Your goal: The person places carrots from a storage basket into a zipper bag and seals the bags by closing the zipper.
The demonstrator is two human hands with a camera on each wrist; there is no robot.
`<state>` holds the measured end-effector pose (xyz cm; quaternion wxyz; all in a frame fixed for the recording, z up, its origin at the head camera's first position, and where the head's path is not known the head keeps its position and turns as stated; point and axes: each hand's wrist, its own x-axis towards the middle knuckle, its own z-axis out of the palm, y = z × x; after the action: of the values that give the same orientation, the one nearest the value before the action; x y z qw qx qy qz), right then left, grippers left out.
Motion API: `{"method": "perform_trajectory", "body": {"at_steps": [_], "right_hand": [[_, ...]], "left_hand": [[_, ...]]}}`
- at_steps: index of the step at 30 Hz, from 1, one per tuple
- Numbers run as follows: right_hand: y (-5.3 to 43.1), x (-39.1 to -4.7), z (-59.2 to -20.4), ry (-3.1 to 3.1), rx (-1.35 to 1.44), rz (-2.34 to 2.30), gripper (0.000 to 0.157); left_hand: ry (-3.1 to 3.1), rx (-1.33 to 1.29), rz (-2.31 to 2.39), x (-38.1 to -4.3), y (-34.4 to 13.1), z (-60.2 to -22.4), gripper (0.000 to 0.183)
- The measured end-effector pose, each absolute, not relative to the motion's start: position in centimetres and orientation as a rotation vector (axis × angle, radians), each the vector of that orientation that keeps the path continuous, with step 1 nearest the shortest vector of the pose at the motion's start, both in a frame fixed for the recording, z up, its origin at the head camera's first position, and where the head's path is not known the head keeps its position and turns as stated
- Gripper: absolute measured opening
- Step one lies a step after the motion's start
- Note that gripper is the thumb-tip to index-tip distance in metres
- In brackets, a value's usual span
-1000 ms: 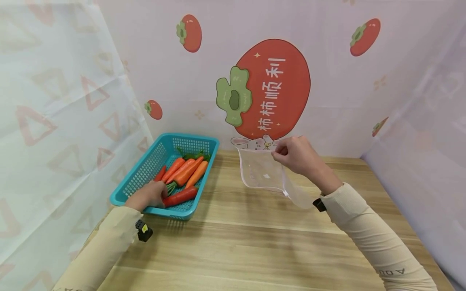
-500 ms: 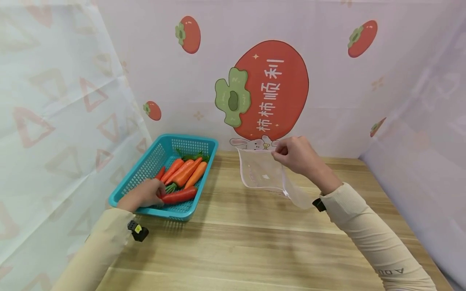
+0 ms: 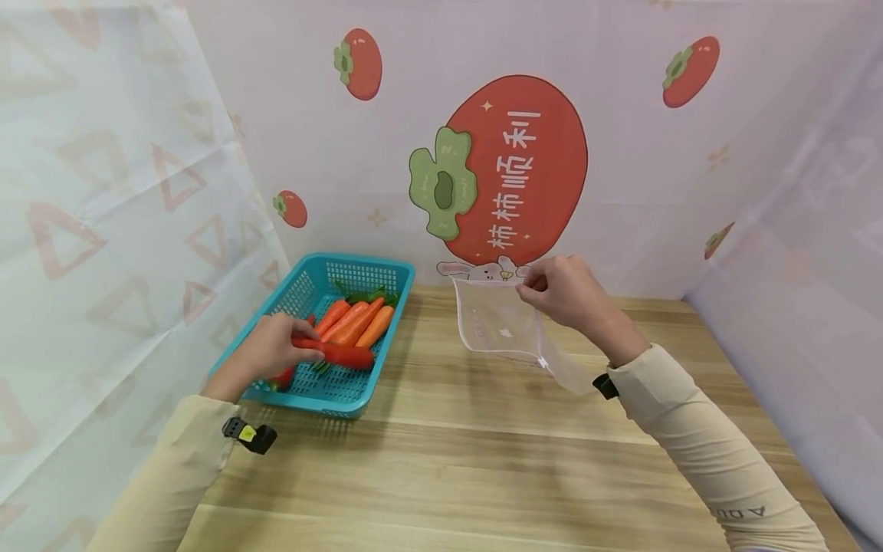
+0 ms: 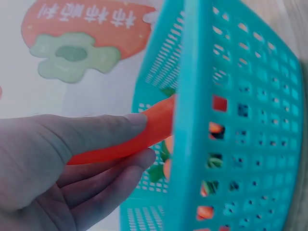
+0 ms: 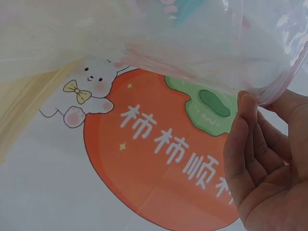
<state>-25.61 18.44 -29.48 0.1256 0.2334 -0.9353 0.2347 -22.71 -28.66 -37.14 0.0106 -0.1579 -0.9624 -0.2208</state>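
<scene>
My left hand (image 3: 276, 345) pinches a long red chili pepper (image 3: 348, 356) by its narrower end, thumb on top and fingers beneath. The pepper points rightward over the turquoise basket (image 3: 360, 261). Several orange carrots (image 3: 353, 323) with green tops lie in that basket. Beneath my left hand, another red vegetable (image 3: 281, 379) with some green is partly covered. Farther right, my right hand (image 3: 569, 299) pinches the upper edge of a clear zip bag (image 3: 500, 318), which hangs above the table with its mouth spread. A white slider (image 3: 543, 363) shows on the bag's rim.
The basket stands on a wooden table (image 3: 441, 475), close to the left wall sheet (image 3: 138, 253). Behind the table hangs a white backdrop with a large printed persimmon (image 3: 545, 176). Another pale sheet (image 3: 793, 307) borders the right side.
My left hand has risen from the basket floor, lifting the red chili pepper from beside the carrots. My right hand and the zip bag have hardly moved.
</scene>
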Motion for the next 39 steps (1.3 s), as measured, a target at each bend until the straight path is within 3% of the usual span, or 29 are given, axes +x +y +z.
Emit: {"method": "perform_trajectory", "body": {"at_steps": [14,39], "right_hand": [[18.0,-25.7,-29.1,-2.725,0.708,0.662,0.013],[17.2,-25.6,-28.9,-2.701,0.711,0.625,0.013]], "left_hand": [[-2.932,-0.434,-0.82,-21.4,-27.3,-33.1,0.025],[-2.722,-0.599,-0.807,-20.0,-22.9,-26.1,0.022]]}}
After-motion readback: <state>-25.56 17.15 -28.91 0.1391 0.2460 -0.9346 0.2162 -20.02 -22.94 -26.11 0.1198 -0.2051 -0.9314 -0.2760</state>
